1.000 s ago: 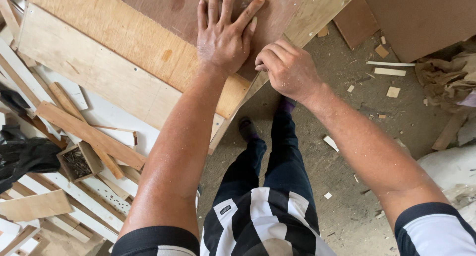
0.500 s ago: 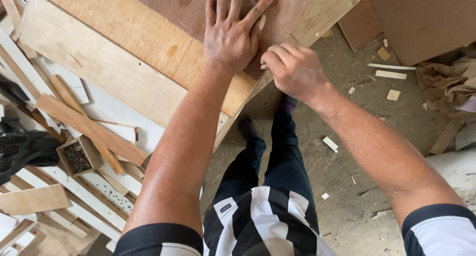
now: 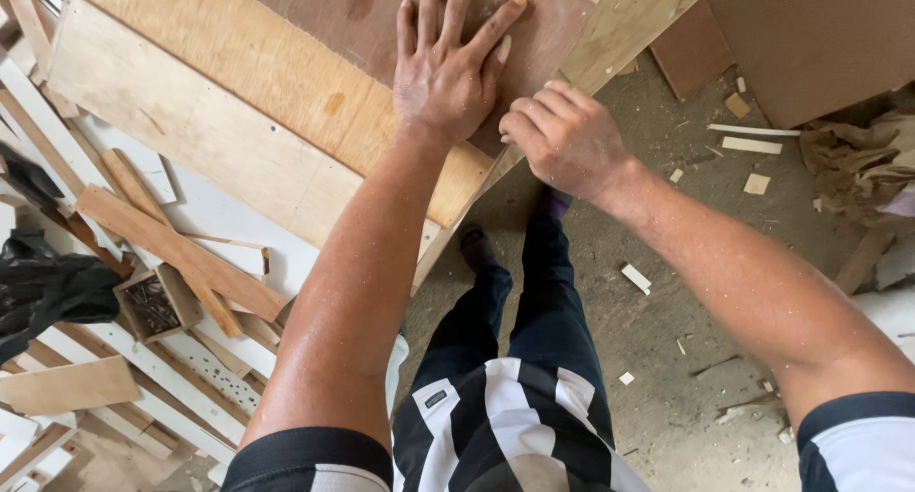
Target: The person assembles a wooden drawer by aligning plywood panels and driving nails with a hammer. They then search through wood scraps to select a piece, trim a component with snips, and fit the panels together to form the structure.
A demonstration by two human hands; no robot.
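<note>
One small open wooden box (image 3: 157, 303) is seen at the left of the frame, filled with what look like dark nails, and it is lodged among loose wooden slats (image 3: 167, 249) and white strips. Beside it, at the far left edge, a black bag (image 3: 43, 292) is partly shown. Stacked boards are spread across the upper left, and a dusty concrete floor (image 3: 667, 358) littered with small wood chips fills the right half. A large brown panel (image 3: 820, 34) is leaned in the upper right corner. The dark brown board (image 3: 381, 15) lies at the top centre on a paler plywood sheet (image 3: 238, 101), its long axis running from upper left down to lower right. The left hand (image 3: 448, 72) is pressed flat on this board, fingers spread wide. The right hand (image 3: 567, 139) is curled into a loose fist at the board's lower right edge; whether anything is gripped inside it cannot be told.
</note>
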